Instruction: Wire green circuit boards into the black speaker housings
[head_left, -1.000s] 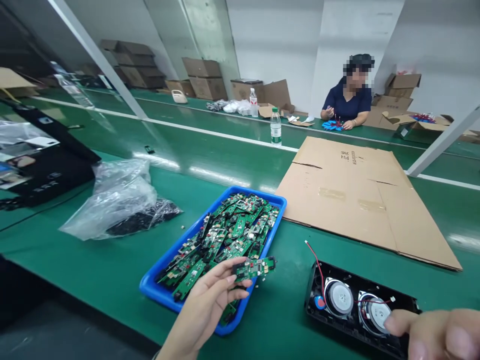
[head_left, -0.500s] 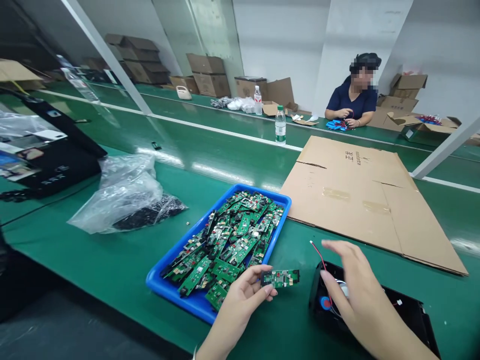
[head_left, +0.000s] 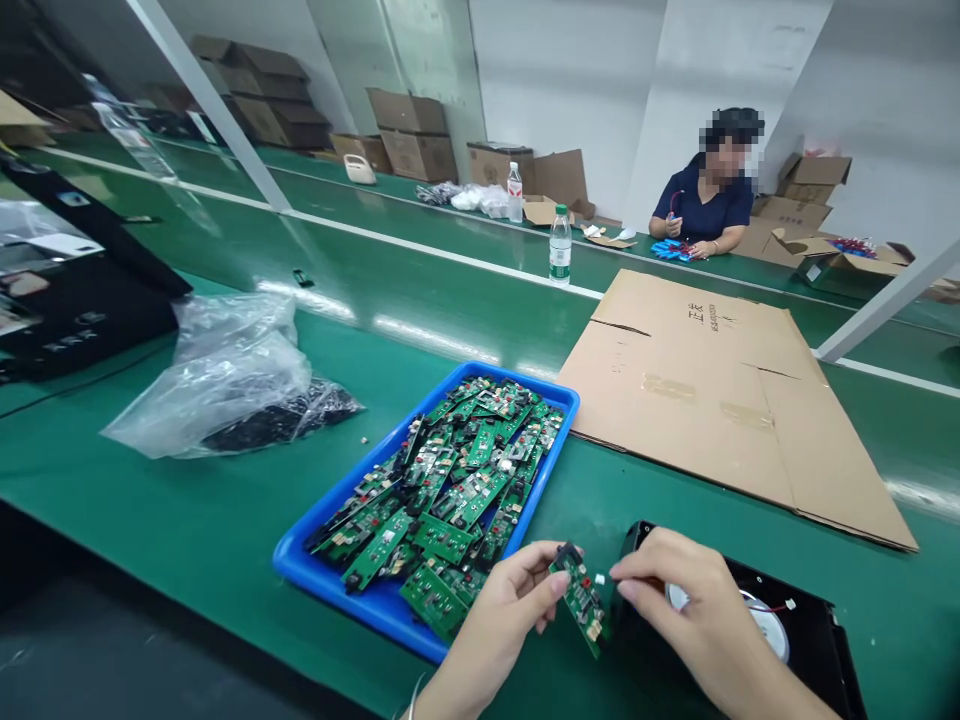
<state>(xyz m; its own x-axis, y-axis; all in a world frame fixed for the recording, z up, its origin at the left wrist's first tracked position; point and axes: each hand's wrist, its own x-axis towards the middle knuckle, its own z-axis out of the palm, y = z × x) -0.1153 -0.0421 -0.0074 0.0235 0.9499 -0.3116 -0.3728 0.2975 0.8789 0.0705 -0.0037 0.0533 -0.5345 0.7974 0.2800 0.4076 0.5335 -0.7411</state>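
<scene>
My left hand (head_left: pixel 517 605) grips one end of a green circuit board (head_left: pixel 581 598), which is tilted with its far end pointing down and right. Close to the board's edge, a small white plug (head_left: pixel 599 579) sticks out from the fingertips of my right hand (head_left: pixel 682 590). Those fingers are pinched on its wire, which is mostly hidden behind them. Under my right hand lies a black housing (head_left: pixel 814 625) with round silver speakers (head_left: pixel 769 628) inside. A second white plug (head_left: pixel 790 604) on a thin red wire rests over it.
A blue tray (head_left: pixel 330 590) heaped with circuit boards stands left of my hands. Beyond lie a flattened cardboard box (head_left: pixel 697 360) and a plastic bag (head_left: pixel 225 370) with black parts. A green-capped bottle (head_left: pixel 560 245) stands farther back; a person (head_left: pixel 705 200) sits across the bench.
My right hand has closed on the wire and brought its plug left to the circuit board. My left hand has turned the board from level to steeply tilted. The view has shifted slightly.
</scene>
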